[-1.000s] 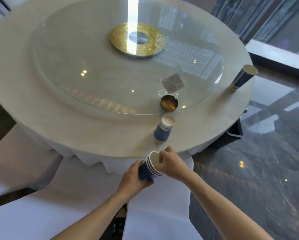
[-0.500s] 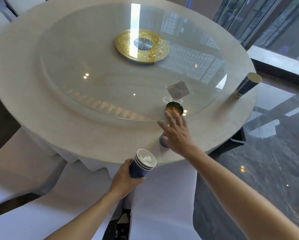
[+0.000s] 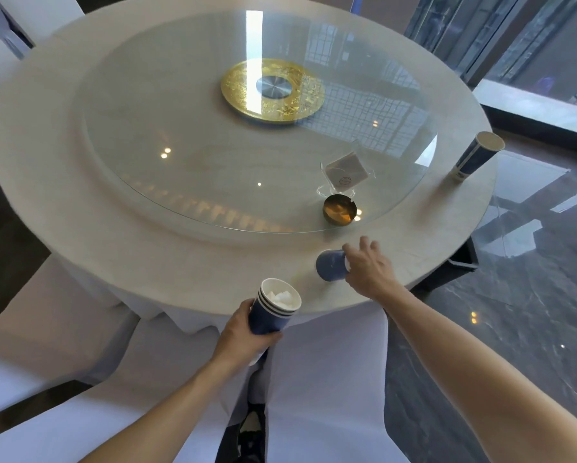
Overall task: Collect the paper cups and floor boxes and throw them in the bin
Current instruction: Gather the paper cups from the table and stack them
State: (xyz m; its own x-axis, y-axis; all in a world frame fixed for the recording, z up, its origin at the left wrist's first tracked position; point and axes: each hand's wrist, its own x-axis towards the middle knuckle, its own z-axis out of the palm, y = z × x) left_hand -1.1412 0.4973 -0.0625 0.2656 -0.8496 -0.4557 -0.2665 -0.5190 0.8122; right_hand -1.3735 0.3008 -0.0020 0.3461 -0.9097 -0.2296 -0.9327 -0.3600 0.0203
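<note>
My left hand (image 3: 243,335) grips a stack of nested blue paper cups (image 3: 273,310) at the near edge of the round table (image 3: 147,248); crumpled white tissue fills the top cup. My right hand (image 3: 369,270) is closed over the rim of a single blue paper cup (image 3: 330,269) on the table's near right part, and the cup leans toward the left. Another blue paper cup (image 3: 477,155) stands at the table's far right edge.
A glass turntable (image 3: 213,152) covers the middle of the table, with a gold plate (image 3: 272,91) at its centre, a small brass ashtray (image 3: 340,208) and a clear wrapped packet (image 3: 345,172) near its right rim. White-covered chairs (image 3: 324,389) stand below me. Dark polished floor lies to the right.
My right hand left the stack, reached to the single cup on the table and closed on it, tipping it. The left hand kept the stack by the table edge.
</note>
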